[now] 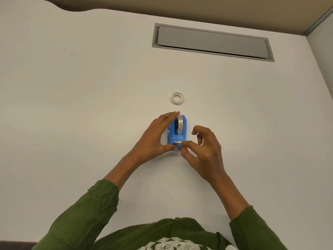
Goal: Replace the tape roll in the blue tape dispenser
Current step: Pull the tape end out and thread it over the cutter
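The blue tape dispenser [176, 133] stands on the white table [90, 105], cutter end toward me, with a tape roll [179, 125] seated in it. My left hand [156, 139] grips the dispenser, fingers along its far left side and thumb at its near end. My right hand [201, 150] pinches thumb and forefinger together at the cutter, seemingly on the tape end; its other fingers are curled above. A second tape roll [177, 98], white, lies flat on the table just beyond the dispenser.
A grey cable-tray lid [212, 42] is set into the table at the back right. A partition wall [320, 51] rises at the right edge. My green sleeves fill the bottom of the view.
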Action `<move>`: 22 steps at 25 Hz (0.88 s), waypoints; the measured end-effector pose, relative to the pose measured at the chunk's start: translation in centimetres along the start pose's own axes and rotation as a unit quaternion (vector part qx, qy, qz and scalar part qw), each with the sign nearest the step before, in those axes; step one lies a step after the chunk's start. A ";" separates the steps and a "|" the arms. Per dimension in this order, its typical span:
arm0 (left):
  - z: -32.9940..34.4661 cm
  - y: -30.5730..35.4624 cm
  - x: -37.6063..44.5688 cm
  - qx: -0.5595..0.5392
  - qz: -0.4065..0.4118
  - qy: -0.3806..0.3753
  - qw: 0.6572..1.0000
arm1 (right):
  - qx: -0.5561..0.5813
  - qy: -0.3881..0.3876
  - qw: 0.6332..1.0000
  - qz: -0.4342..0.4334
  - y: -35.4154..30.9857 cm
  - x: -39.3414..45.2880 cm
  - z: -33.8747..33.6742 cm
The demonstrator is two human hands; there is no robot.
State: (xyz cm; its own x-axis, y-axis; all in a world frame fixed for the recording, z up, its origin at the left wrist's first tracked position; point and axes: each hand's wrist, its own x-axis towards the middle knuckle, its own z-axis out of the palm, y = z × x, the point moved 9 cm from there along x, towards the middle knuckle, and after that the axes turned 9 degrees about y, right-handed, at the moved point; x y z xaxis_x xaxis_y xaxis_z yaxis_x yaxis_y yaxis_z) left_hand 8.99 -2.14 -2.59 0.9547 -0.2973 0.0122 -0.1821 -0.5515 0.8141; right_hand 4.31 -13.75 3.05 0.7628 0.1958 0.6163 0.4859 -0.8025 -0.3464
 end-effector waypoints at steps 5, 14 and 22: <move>-0.1 -0.1 -0.3 -0.015 0.005 0.001 1.000 | -0.058 0.028 0.992 -0.106 -1.7 -0.1 -0.1; -0.2 0.1 -0.3 -0.028 -0.009 -0.003 1.000 | -0.072 0.045 0.987 -0.139 -2.4 -0.4 0.3; 0.3 -0.3 -0.7 -0.018 0.009 -0.062 0.998 | -0.130 0.082 0.956 -0.248 -3.9 -1.0 0.2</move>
State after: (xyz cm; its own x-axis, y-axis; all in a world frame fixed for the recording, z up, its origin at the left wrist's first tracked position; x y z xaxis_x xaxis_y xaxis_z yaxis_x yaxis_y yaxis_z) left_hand 8.31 -2.00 -2.98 0.9150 -0.4012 -0.0433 -0.1875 -0.5176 0.8348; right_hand 1.69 -10.73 3.63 0.3773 0.5149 0.7698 0.6322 -0.7506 0.1922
